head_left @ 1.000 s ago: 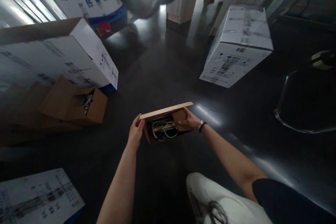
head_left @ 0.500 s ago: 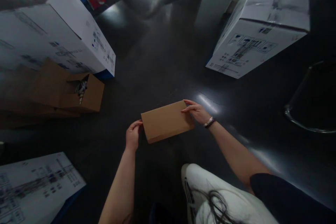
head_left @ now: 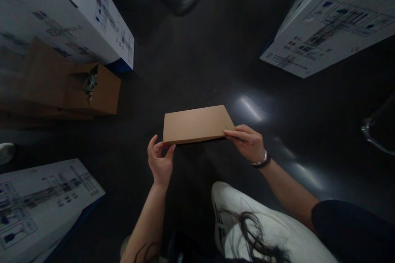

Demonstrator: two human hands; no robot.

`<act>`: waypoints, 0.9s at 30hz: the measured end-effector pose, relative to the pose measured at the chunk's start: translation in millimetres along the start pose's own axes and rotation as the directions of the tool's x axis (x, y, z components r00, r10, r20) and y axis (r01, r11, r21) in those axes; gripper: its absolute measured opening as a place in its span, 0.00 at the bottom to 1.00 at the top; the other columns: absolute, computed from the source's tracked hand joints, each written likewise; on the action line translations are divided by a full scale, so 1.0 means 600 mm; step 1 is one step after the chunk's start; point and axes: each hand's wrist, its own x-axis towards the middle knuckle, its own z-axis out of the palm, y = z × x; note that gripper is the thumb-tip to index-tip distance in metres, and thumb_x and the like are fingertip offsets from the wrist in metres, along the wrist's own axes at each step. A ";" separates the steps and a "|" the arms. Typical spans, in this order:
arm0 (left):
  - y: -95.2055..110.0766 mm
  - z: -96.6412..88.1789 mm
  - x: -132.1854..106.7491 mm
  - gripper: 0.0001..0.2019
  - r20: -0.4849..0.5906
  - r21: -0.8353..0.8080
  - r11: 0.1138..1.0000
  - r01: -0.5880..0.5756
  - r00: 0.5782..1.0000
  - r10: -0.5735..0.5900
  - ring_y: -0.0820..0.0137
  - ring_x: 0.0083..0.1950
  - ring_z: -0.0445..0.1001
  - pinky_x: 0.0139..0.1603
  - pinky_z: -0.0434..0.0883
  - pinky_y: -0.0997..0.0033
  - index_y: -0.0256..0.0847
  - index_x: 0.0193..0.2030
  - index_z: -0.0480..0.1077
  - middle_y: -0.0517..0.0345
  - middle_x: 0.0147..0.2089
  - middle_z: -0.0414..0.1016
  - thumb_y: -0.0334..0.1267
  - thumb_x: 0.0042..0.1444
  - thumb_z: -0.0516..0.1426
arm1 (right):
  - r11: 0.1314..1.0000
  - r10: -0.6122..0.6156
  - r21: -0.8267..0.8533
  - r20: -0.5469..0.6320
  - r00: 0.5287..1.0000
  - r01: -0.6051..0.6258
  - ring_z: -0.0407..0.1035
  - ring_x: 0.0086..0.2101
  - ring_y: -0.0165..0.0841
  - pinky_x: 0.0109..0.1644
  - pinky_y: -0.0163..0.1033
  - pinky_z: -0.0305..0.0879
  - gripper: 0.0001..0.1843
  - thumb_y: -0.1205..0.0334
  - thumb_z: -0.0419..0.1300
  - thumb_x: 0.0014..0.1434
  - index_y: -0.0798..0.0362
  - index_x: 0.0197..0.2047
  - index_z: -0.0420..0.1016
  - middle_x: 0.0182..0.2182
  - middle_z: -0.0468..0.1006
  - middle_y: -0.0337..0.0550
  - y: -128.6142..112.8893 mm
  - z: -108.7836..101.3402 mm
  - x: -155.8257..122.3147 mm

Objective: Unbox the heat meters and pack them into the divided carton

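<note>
A small brown cardboard box (head_left: pixel 196 123) with its lid closed sits in the middle of the view, above the dark floor. My left hand (head_left: pixel 160 161) pinches its near left corner between thumb and fingers. My right hand (head_left: pixel 248 144), with a bracelet at the wrist, grips the near right corner. The box's contents are hidden under the lid.
An open brown carton (head_left: pixel 92 92) holding cables lies at the left, beside a large white printed box (head_left: pixel 70 16). Another white box (head_left: pixel 333 20) stands at the upper right, a third (head_left: pixel 40 201) at the lower left. A chair's metal base (head_left: pixel 375 131) shows at the right edge. My white-trousered knee (head_left: pixel 247 222) is below.
The box's lid, raised one second ago with cables showing inside, has been shut. Both hands have shifted from the far sides to the near corners, and the camera has tilted down.
</note>
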 end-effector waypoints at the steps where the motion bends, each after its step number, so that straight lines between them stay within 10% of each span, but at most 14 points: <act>1: -0.003 -0.001 0.004 0.19 0.024 0.043 0.995 -0.087 0.996 0.086 0.69 0.39 0.73 0.42 0.71 0.67 0.39 0.47 0.67 0.55 0.37 0.73 0.41 0.49 0.61 | 1.000 -0.024 0.001 0.001 1.000 0.024 0.67 0.27 0.27 0.29 0.33 0.65 0.07 0.62 0.59 0.56 0.48 0.35 0.78 0.26 0.72 0.41 0.005 0.002 -0.001; 5: -0.022 -0.002 0.014 0.07 0.110 0.243 0.910 -0.336 0.942 0.318 0.70 0.38 0.72 0.42 0.70 0.67 0.40 0.37 0.72 0.56 0.35 0.74 0.39 0.53 0.59 | 0.999 -0.039 -0.005 0.040 0.998 0.040 0.65 0.27 0.28 0.29 0.34 0.65 0.07 0.61 0.59 0.56 0.47 0.33 0.78 0.25 0.72 0.41 0.025 0.003 -0.006; 13: -0.059 -0.004 0.018 0.08 0.185 0.261 0.868 -0.422 0.905 0.384 0.71 0.34 0.70 0.38 0.69 0.70 0.42 0.34 0.73 0.58 0.30 0.72 0.43 0.54 0.57 | 0.999 0.017 -0.052 0.073 0.997 -0.013 0.63 0.29 0.29 0.30 0.35 0.63 0.09 0.55 0.58 0.56 0.47 0.35 0.79 0.28 0.66 0.42 0.047 0.009 -0.034; 19: -0.041 -0.026 0.028 0.10 0.424 0.333 0.759 -0.560 0.807 0.410 0.68 0.37 0.67 0.41 0.68 0.67 0.41 0.37 0.75 0.54 0.31 0.68 0.41 0.56 0.54 | 0.920 -0.182 -0.314 0.190 0.965 0.236 0.63 0.33 0.32 0.37 0.39 0.62 0.09 0.61 0.58 0.57 0.47 0.40 0.78 0.31 0.67 0.44 0.061 -0.011 -0.047; 24: 0.012 -0.123 0.028 0.12 0.752 0.304 0.731 -0.611 0.625 0.209 0.66 0.41 0.68 0.43 0.68 0.66 0.38 0.43 0.73 0.49 0.40 0.71 0.32 0.57 0.50 | 0.825 -0.270 -0.406 0.330 0.905 0.394 0.63 0.31 0.32 0.36 0.38 0.62 0.11 0.62 0.54 0.59 0.49 0.42 0.76 0.30 0.68 0.45 0.063 -0.028 -0.046; 27: 0.051 -0.226 -0.001 0.17 0.805 0.432 0.733 -0.526 0.591 -0.050 0.66 0.42 0.70 0.44 0.68 0.67 0.40 0.50 0.69 0.50 0.42 0.71 0.29 0.55 0.50 | 0.779 -0.286 -0.449 0.368 0.885 0.439 0.64 0.36 0.38 0.43 0.44 0.62 0.14 0.53 0.58 0.55 0.48 0.44 0.75 0.36 0.69 0.49 0.038 -0.022 -0.009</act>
